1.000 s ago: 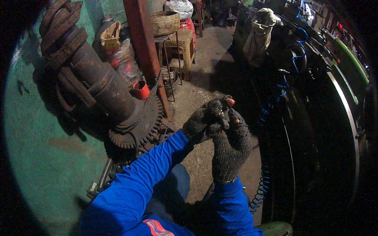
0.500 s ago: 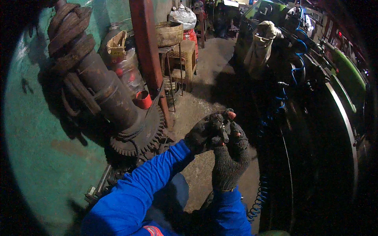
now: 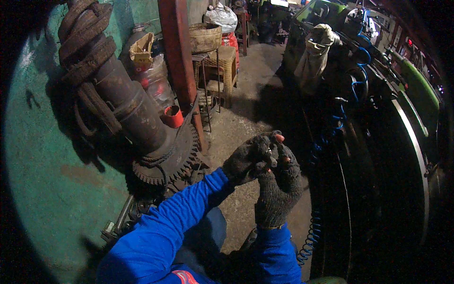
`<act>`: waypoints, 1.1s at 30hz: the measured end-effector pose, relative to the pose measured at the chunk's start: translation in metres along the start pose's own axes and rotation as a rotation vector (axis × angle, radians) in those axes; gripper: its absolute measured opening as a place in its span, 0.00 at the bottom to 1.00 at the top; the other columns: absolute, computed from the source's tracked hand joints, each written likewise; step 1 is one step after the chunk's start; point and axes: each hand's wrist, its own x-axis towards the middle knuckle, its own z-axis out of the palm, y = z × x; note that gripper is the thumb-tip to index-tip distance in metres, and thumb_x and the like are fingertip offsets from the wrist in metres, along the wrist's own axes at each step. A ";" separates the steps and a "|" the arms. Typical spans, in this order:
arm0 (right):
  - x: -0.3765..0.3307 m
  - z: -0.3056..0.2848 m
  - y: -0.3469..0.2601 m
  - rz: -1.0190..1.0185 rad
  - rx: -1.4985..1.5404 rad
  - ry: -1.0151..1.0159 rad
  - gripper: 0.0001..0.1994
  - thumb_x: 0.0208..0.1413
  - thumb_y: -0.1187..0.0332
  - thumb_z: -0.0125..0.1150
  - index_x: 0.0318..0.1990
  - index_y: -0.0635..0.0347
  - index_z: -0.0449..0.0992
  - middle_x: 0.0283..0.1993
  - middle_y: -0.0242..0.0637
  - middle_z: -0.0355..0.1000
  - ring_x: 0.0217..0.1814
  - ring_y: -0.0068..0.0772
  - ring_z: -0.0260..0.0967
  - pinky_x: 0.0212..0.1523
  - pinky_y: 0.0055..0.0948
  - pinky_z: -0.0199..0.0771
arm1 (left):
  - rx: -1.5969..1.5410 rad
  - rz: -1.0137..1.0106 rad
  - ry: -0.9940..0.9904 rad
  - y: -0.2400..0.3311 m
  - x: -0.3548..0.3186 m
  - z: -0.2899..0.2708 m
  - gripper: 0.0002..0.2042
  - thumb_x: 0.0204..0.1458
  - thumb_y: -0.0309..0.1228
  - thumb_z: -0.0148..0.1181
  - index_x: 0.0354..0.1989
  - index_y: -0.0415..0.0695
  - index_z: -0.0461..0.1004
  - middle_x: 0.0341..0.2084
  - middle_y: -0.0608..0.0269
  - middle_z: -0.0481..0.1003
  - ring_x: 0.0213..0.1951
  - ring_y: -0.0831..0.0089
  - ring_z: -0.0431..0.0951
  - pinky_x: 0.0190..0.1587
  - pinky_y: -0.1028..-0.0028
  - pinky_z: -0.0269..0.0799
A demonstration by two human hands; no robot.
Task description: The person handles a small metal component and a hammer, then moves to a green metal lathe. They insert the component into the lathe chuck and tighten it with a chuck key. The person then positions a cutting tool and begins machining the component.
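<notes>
Both my hands wear dark grey knit gloves with some bare fingertips showing. In front of my body they meet, fingers curled round a small greyish metal piece (image 3: 273, 160). My left hand (image 3: 245, 158) is closed on it from the left. From below and the right, my right hand (image 3: 279, 191) closes on the same piece with thumb and fingers. Most of the piece is hidden by the gloves, so its exact kind cannot be made out.
To the left a large shaft (image 3: 130, 106) with a toothed gear (image 3: 182, 151) leans by the green wall. A red post (image 3: 177, 61), a wicker stool (image 3: 227, 66) and a metal basin (image 3: 204, 39) stand beyond. A dark machine with a coiled blue hose (image 3: 309, 239) is on the right.
The hands stay together in nearly the same place. The small metal piece has turned slightly between the fingers, and its lower end shows less.
</notes>
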 end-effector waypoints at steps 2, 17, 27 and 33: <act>0.003 0.002 -0.001 -0.010 0.016 0.011 0.26 0.60 0.82 0.67 0.67 0.66 0.75 0.69 0.46 0.76 0.67 0.38 0.76 0.68 0.38 0.75 | 0.127 0.053 0.019 -0.001 0.001 0.008 0.27 0.67 0.27 0.62 0.74 0.42 0.66 0.60 0.60 0.76 0.56 0.72 0.81 0.59 0.68 0.81; 0.007 -0.002 -0.001 0.191 0.082 0.099 0.19 0.59 0.77 0.72 0.59 0.66 0.79 0.50 0.40 0.81 0.45 0.27 0.79 0.39 0.27 0.81 | 0.259 0.025 0.175 -0.002 0.014 -0.017 0.31 0.71 0.52 0.58 0.71 0.42 0.67 0.65 0.55 0.73 0.57 0.61 0.82 0.57 0.58 0.84; -0.003 0.005 -0.012 0.183 0.158 -0.049 0.29 0.61 0.83 0.68 0.71 0.67 0.71 0.65 0.45 0.76 0.54 0.31 0.78 0.48 0.31 0.85 | -0.158 0.000 -0.051 0.027 0.022 -0.006 0.37 0.64 0.48 0.68 0.74 0.38 0.63 0.60 0.53 0.76 0.54 0.51 0.84 0.63 0.49 0.80; -0.005 0.004 -0.012 0.198 0.111 -0.060 0.29 0.60 0.83 0.69 0.70 0.66 0.73 0.66 0.44 0.76 0.58 0.32 0.77 0.52 0.32 0.85 | -0.128 -0.047 -0.055 0.025 0.024 -0.012 0.39 0.65 0.50 0.66 0.75 0.38 0.61 0.57 0.45 0.79 0.56 0.46 0.83 0.63 0.48 0.79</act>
